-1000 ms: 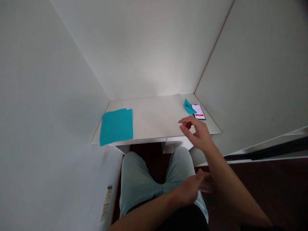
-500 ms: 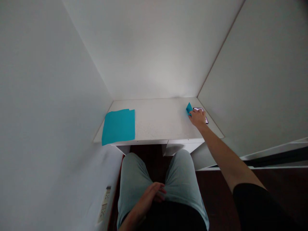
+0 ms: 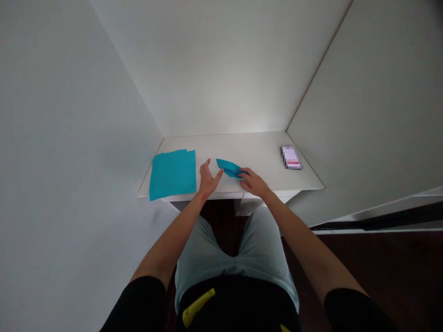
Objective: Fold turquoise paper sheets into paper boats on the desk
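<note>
A small folded piece of blue paper (image 3: 230, 168) is over the middle of the white desk. My right hand (image 3: 254, 180) pinches its right end between thumb and fingers. At its left side is my left hand (image 3: 209, 179), fingers spread and thumb apart, with the thumb tip close to the paper; whether they touch I cannot tell. Left of that hand, larger blue sheets (image 3: 173, 174) lie flat in a loose stack, their edges slightly uneven and their front corner over the desk's front edge.
A phone (image 3: 290, 157) with a lit, blurred screen lies at the right end of the white desk (image 3: 256, 152). Walls close in on the left, back and right. My knees are under the desk's front edge, near a drawer (image 3: 245, 207).
My right hand has brought the folded blue paper from beside the phone to the desk's middle. My left hand has risen from my lap to the paper's left side.
</note>
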Motion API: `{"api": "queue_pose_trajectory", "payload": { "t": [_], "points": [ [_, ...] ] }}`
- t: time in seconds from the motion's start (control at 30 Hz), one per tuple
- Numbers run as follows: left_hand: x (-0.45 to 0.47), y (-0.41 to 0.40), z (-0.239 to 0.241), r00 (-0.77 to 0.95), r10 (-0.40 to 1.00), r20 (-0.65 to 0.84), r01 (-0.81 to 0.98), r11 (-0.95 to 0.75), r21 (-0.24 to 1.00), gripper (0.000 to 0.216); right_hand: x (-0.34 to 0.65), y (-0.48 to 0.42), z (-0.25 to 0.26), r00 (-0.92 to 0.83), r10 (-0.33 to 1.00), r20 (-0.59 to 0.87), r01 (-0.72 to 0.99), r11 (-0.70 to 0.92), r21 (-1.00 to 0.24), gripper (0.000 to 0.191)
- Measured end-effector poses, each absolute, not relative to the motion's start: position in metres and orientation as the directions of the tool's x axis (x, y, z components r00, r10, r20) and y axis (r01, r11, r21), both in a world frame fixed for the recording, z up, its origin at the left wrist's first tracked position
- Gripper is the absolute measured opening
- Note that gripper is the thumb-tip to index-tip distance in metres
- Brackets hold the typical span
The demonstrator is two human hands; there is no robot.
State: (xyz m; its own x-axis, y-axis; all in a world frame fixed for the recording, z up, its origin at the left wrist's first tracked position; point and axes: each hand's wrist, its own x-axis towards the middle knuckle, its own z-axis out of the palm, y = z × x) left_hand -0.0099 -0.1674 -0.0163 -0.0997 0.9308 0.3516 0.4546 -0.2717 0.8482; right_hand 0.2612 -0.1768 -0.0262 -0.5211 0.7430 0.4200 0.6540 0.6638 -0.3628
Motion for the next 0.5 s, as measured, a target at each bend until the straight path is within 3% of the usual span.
{"api": "queue_pose_trajectory", "payload": {
  "t": [0.3, 0.5],
  "points": [
    [-0.009, -0.158, -0.023, -0.075, 0.957, 0.279, 0.298, -0.245, 0.923, 0.052, 0.262, -0.18, -0.022, -0.52, 0.749, 0.411, 0.598, 0.663, -0.451, 0.035],
    [-0.013, -0.162, -0.019, 0.055, 0.958, 0.282, 0.233, -0.287, 0.929, 0.045, 0.264, -0.178, -0.027, -0.456, 0.76, 0.464, 0.597, 0.647, -0.474, 0.028]
  ]
}}
